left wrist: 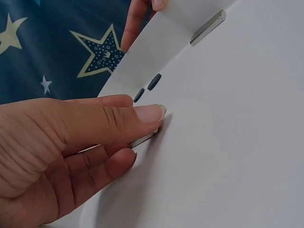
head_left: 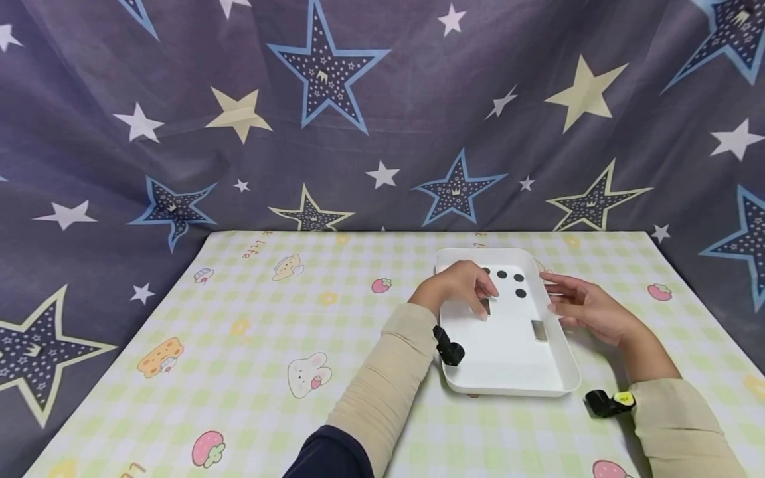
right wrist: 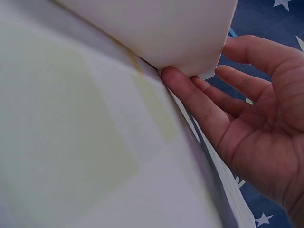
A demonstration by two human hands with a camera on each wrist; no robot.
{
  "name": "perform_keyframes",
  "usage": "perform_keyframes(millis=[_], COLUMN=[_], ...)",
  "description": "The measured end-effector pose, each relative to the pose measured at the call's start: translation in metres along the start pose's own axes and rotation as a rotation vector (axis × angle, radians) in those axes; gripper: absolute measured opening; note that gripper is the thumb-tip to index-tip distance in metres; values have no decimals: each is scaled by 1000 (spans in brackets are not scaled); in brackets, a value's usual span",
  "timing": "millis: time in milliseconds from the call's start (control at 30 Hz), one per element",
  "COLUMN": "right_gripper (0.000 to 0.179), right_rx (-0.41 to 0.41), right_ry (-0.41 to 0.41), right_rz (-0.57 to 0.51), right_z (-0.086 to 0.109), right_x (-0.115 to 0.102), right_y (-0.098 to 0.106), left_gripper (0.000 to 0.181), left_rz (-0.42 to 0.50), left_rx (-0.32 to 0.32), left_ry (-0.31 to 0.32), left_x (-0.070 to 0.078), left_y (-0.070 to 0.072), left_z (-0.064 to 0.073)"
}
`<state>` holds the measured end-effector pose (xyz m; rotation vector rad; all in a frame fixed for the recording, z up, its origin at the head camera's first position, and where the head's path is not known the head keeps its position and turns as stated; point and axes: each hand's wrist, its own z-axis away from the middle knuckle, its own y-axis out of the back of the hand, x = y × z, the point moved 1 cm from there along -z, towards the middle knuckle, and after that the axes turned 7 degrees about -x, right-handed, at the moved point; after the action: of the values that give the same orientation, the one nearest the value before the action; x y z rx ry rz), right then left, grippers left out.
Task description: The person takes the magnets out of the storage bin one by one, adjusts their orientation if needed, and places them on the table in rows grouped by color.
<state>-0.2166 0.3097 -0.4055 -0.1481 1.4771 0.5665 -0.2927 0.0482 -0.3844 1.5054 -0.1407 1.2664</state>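
Observation:
Inside the white tray [head_left: 508, 372], my left hand [head_left: 463, 287] pinches a small silver rectangular block [left wrist: 146, 139] between thumb and fingers. The block is partly covered by the thumb and fingers; it is close to the tray floor, and I cannot tell whether it touches. Ahead of that hand lie several black discs [head_left: 520, 293], one partly hidden by the hand. Another silver rectangular block [head_left: 539, 330] lies near the tray's right wall. My right hand [head_left: 592, 309] is outside that wall, its fairly straight fingers [right wrist: 194, 97] touching the tray's outer side.
A green-and-white checked cloth [head_left: 251, 385] with printed pictures covers the table. Behind it hangs a dark star-patterned curtain [head_left: 382, 79]. Each wrist wears a small black camera, the left one [head_left: 449, 348] hanging over the tray's left rim.

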Motion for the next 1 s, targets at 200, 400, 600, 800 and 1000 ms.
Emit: perform_keyframes(millis=[200,400,600,800,1000], right_gripper=[67,65,64,65,66], right_rx=[-7,-9,-17,-14,-16], right_ry=[-8,3,7,-5,-6], right_rz=[1,-1,-11,-5,0], right_z=[0,0,1,2,0], right_x=[0,0,1,2,1], right_y=[-1,-1,0,2,1], left_gripper=[39,33,26,22,19], left_rz=[-36,-66,-131,-140,-79], left_rx=[7,-12,-8,-4,1], left_ry=[21,35,53,52,45], left_x=[0,0,0,0,0], left_y=[-3,-4,-5,-4,-5], left_z=[1,0,-1,0,1])
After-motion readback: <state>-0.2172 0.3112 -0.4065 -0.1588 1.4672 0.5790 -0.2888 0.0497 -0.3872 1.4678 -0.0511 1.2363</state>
